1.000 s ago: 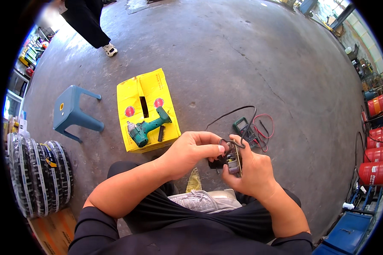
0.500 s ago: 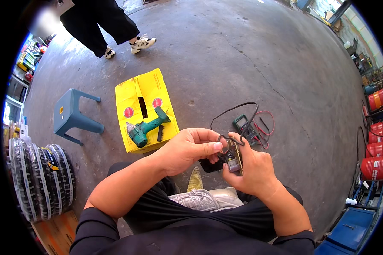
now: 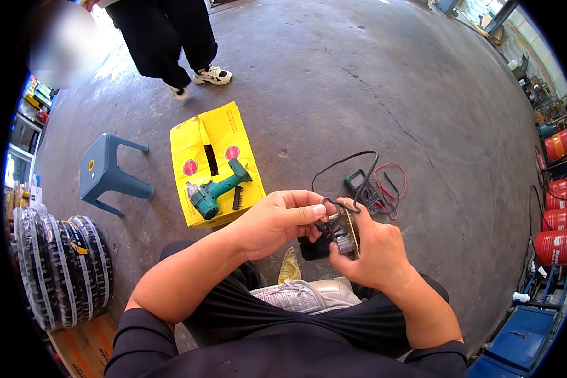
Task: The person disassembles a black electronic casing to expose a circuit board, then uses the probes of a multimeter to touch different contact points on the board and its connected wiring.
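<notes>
Yellow box (image 3: 215, 142) matt cardboard; stool (image 3: 107, 171) smooth plastic; floor (image 3: 359, 82) rough concrete; barrels (image 3: 557, 242) glossy

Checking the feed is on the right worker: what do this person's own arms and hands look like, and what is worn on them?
Both hands, the left hand and right hand, are bare: no gloves, and no rings or watch that I can make out. The forearms are uncovered up to about the elbows, where dark, black-looking sleeves begin on both arms. No markings show on the sleeves.
</notes>
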`<state>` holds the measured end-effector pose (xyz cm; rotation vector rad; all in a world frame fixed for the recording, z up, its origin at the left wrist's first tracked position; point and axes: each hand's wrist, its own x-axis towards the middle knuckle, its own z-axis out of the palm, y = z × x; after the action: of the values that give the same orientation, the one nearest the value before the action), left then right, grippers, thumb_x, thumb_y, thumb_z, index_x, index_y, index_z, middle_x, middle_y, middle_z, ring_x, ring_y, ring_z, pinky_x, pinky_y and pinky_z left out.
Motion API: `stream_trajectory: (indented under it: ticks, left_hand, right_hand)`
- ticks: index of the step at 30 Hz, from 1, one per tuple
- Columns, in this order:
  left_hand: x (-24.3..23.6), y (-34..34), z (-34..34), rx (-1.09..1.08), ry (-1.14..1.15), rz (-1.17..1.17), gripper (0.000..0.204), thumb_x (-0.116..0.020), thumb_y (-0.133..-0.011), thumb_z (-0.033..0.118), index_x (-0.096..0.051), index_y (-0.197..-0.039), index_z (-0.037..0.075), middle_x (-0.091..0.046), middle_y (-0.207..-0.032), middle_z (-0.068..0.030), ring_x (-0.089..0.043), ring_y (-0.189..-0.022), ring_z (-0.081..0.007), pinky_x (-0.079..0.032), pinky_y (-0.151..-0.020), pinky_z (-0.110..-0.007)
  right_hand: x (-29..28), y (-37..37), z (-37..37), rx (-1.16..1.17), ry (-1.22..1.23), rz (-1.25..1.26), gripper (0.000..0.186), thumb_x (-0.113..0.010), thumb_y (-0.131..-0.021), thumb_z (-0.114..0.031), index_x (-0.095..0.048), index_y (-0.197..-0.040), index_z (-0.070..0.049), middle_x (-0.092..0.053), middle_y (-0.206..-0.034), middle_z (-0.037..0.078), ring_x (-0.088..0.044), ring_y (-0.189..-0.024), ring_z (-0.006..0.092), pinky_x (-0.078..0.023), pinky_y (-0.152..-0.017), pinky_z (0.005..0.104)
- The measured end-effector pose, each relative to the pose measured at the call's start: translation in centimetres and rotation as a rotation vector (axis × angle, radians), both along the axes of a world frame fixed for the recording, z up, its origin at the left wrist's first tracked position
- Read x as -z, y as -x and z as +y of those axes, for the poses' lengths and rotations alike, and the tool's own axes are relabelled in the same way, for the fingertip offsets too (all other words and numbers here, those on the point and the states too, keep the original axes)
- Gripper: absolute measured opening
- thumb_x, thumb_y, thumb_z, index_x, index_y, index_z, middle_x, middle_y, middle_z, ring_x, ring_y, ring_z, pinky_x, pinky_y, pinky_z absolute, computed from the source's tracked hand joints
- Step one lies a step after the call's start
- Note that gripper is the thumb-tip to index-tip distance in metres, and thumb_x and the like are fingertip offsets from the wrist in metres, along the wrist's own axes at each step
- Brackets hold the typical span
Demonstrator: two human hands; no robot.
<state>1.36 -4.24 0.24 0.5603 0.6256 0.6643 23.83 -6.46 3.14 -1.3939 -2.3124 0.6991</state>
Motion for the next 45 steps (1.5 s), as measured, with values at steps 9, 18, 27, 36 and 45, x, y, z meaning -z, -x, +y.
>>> stream_trajectory:
  ticks: [9,18,27,36,45]
  left_hand:
    - [0.0,0.1,0.0,-0.038,0.000,-0.001,0.025,-0.060,-0.101,0.019,-0.063,-0.117,0.001,-0.066,-0.104,-0.0056,-0.060,-0.093,-0.0137,-0.049,-0.084,-0.031]
    - [2.7,-2.0,-4.1,-0.012,-1.125,1.002,0.083,-0.074,-0.069,0.010,-0.039,-0.144,-0.002,-0.042,-0.144,-0.0262,-0.038,-0.140,-0.0410,-0.031,-0.117,-0.047]
    - [9.1,-2.4,-5.2,0.156,-0.823,0.930,0.084,-0.087,-0.067,0.028,-0.046,-0.136,0.003,-0.062,-0.118,-0.0198,-0.060,-0.113,-0.0367,-0.047,-0.100,-0.043]
    - [16.2,-0.7,-1.2,0.267,0.213,0.126,0.052,-0.066,-0.088,0.009,-0.050,-0.136,0.001,-0.064,-0.127,-0.0160,-0.060,-0.120,-0.0262,-0.045,-0.105,-0.039]
    - [24.8,-4.2,1.2,0.233,0.293,-0.023,0.042,-0.067,-0.089,0.016,-0.057,-0.129,0.005,-0.068,-0.122,-0.0112,-0.064,-0.116,-0.0218,-0.051,-0.095,-0.040]
  right_hand:
    - [0.2,0.4,0.0,0.030,0.000,0.042,0.067,-0.073,-0.075,-0.024,-0.047,-0.133,-0.001,-0.070,-0.079,0.015,-0.070,-0.066,0.0336,-0.056,-0.060,0.0400]
    - [4.4,1.3,-0.8,0.306,0.276,0.291,0.070,-0.072,-0.081,-0.035,-0.042,-0.128,0.008,-0.069,-0.088,0.025,-0.069,-0.082,0.0438,-0.055,-0.075,0.0485]
    - [7.3,3.2,-2.5,0.246,0.443,0.204,0.087,-0.078,-0.078,-0.047,-0.042,-0.133,0.010,-0.070,-0.094,0.025,-0.071,-0.084,0.0353,-0.055,-0.077,0.0417]
    - [8.4,-8.6,3.8,0.182,0.641,-0.254,0.082,-0.063,-0.088,-0.060,-0.051,-0.140,0.003,-0.060,-0.134,0.024,-0.057,-0.127,0.0340,-0.045,-0.105,0.0404]
    - [31.3,-38.0,3.1,0.540,0.411,-0.131,0.039,-0.071,-0.089,-0.023,-0.065,-0.112,0.008,-0.066,-0.070,0.011,-0.062,-0.056,0.0176,-0.051,-0.049,0.0348]
